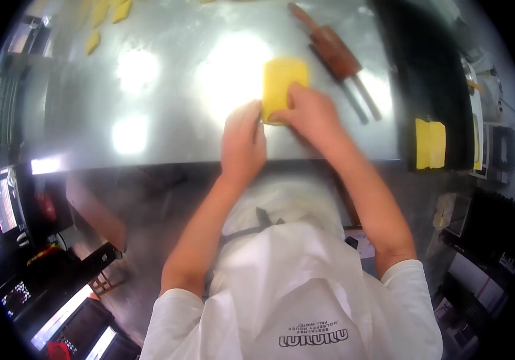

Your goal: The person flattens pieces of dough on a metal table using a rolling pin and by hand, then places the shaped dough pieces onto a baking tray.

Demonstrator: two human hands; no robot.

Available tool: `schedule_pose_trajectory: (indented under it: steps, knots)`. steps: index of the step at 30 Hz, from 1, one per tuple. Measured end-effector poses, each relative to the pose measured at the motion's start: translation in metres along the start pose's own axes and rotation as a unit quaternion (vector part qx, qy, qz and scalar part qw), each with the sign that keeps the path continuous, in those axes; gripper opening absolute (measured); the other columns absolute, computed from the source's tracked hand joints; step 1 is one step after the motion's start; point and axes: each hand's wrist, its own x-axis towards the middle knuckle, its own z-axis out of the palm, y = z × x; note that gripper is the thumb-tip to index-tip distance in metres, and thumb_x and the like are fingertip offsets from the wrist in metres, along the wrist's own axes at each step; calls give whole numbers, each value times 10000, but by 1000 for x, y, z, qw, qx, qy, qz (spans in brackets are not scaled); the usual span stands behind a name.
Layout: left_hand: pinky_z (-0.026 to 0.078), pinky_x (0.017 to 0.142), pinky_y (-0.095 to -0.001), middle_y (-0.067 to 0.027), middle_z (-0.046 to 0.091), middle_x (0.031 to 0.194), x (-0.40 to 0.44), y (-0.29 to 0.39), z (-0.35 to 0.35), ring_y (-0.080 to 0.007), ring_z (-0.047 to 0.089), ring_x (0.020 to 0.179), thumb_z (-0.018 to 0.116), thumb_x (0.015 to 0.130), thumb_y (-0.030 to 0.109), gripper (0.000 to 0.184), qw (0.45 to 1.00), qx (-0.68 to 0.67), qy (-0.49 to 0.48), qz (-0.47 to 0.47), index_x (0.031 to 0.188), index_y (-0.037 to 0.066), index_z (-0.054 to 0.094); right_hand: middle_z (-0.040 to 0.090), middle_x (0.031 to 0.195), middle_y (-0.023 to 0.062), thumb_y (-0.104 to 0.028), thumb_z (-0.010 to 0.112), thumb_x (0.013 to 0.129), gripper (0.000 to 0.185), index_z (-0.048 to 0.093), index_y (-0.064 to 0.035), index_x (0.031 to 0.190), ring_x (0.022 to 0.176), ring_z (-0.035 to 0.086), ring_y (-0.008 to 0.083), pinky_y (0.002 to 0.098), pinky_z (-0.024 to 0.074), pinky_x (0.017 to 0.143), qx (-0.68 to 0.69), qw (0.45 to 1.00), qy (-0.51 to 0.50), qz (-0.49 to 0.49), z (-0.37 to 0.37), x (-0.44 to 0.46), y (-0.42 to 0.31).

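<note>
A flat yellow rectangular slab (279, 81), like dough, is on the shiny metal table (173, 108) in front of me. My right hand (311, 114) grips its right side and lower edge between thumb and fingers. At the slab's lower left corner is my left hand (243, 138), its fingers pressed together; whether they hold anything is hidden. To the right of the slab a brown rolling pin (335, 53) lies at a slant.
Several small yellow pieces (93, 43) lie at the table's upper left. A folded yellow sheet (430, 144) rests on a dark surface to the right. The table's front edge (179, 163) runs just before my body.
</note>
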Motion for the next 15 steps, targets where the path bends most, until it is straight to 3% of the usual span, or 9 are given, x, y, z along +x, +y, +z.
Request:
schedule_pose_trajectory:
  steps: [2, 5, 6, 8, 11, 15]
  knots:
    - [480, 1064, -475, -226, 619, 1382, -1, 7, -2, -439, 589, 1260, 656, 914, 4, 418, 999, 18, -21, 23, 1331, -10, 635, 707, 817, 149, -374, 869, 750, 431, 615, -49, 878, 771, 688, 364, 445, 536, 710, -17, 1000, -1, -3, -8, -3, -3]
    - [436, 1118, -506, -186, 602, 1434, -1, 10, -15, -451, 531, 1340, 694, 932, 127, 473, 990, 64, -108, 65, 1384, 13, 614, 700, 811, 150, -340, 856, 786, 394, 610, -48, 884, 748, 682, 338, 433, 530, 705, 167, 984, 45, 49, -19, -3, 19]
    - [418, 1132, -518, -170, 593, 1451, -4, 10, -18, -450, 516, 1357, 696, 938, 167, 489, 986, 87, -126, 70, 1397, 23, 607, 688, 793, 150, -308, 852, 804, 369, 605, -47, 892, 733, 673, 319, 439, 520, 688, 164, 982, 67, 64, -17, -3, 32]
    - [382, 1160, -543, -138, 576, 1485, -1, 11, -18, -447, 485, 1390, 700, 949, 246, 526, 973, 122, -166, 99, 1422, 42, 594, 680, 797, 150, -306, 869, 788, 391, 600, -43, 896, 743, 663, 330, 443, 508, 688, 182, 977, 18, 113, -26, -9, 34]
    - [342, 1178, -572, -119, 557, 1509, 0, 12, -16, -440, 456, 1415, 691, 961, 294, 537, 971, 127, -185, 86, 1437, 65, 589, 679, 810, 146, -317, 882, 775, 422, 590, -40, 903, 769, 661, 343, 447, 504, 703, 90, 993, 22, 75, -24, -24, 33]
    - [335, 1187, -572, -118, 548, 1520, 1, 7, -19, -440, 450, 1421, 683, 968, 303, 548, 968, 129, -189, 105, 1457, 81, 577, 701, 868, 142, -316, 881, 776, 430, 593, -43, 941, 832, 680, 360, 454, 513, 737, 68, 996, 4, 63, -18, -22, 35]
